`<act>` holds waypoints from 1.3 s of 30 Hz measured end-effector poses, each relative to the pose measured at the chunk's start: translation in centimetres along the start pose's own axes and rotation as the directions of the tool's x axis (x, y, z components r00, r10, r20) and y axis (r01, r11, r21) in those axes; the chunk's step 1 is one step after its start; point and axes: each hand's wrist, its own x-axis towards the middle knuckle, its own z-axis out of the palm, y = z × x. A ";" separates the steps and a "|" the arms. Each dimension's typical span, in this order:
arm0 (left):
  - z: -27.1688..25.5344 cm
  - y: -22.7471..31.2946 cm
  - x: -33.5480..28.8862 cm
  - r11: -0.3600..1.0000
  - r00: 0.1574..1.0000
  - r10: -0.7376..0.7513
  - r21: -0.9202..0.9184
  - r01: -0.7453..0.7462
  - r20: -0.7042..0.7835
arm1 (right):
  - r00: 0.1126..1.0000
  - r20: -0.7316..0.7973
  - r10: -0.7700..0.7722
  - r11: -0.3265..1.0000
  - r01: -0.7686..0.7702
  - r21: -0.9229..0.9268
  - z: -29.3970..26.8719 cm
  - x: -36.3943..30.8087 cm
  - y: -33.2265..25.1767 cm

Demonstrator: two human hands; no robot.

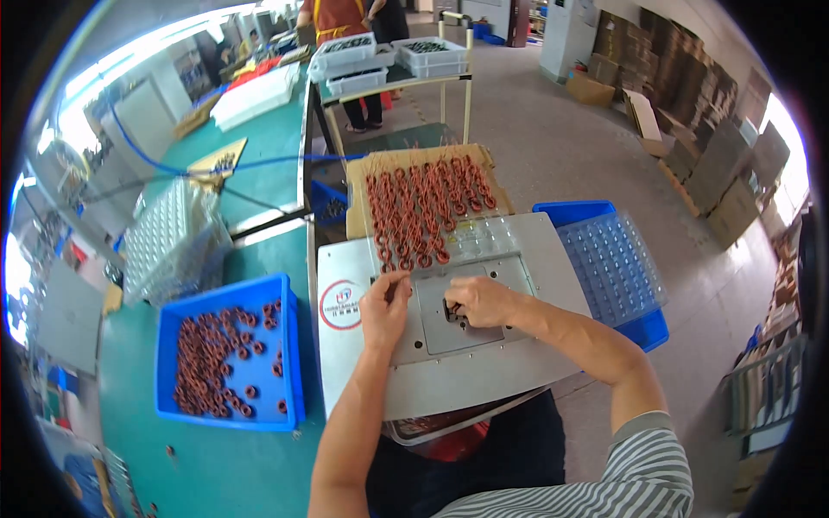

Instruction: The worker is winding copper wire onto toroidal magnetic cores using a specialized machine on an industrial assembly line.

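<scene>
My left hand [385, 312] is pinched together at the near left end of the rows of reddish-brown wire-wound rings [423, 203]. What its fingertips hold, if anything, is hidden. Those rings lie in long lines on a cardboard sheet [357, 194] and a clear plastic tray [488, 235] at the far edge of a silver machine top [371, 380]. My right hand [485, 302] has its fingers curled down over a small dark slot [452, 312] in the machine's square plate [440, 338]. Its fingers cover whatever they grip there.
To the left, a blue bin [292, 345] of loose wound rings stands on a green table [129, 363], before stacked clear trays [168, 246]. At right, another blue bin [649, 332] carries a clear blister tray [609, 263]. A rack with white trays [432, 59] and a person [335, 17] are beyond.
</scene>
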 end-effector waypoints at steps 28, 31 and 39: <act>9.3 0.8 -1.5 0.883 0.927 0.098 0.397 -0.249 0.362 | 0.766 -0.467 0.442 0.851 -0.192 0.490 -1.7 -5.8 5.3; 8.8 1.5 -2.2 0.851 0.918 0.161 0.420 -0.315 0.363 | 0.752 -0.561 0.346 0.905 -0.110 0.411 -2.1 -5.8 4.5; 9.3 2.4 -4.6 0.834 0.898 0.207 0.410 -0.369 0.388 | 0.781 -0.486 0.392 0.890 -0.189 0.414 -0.5 -7.5 4.7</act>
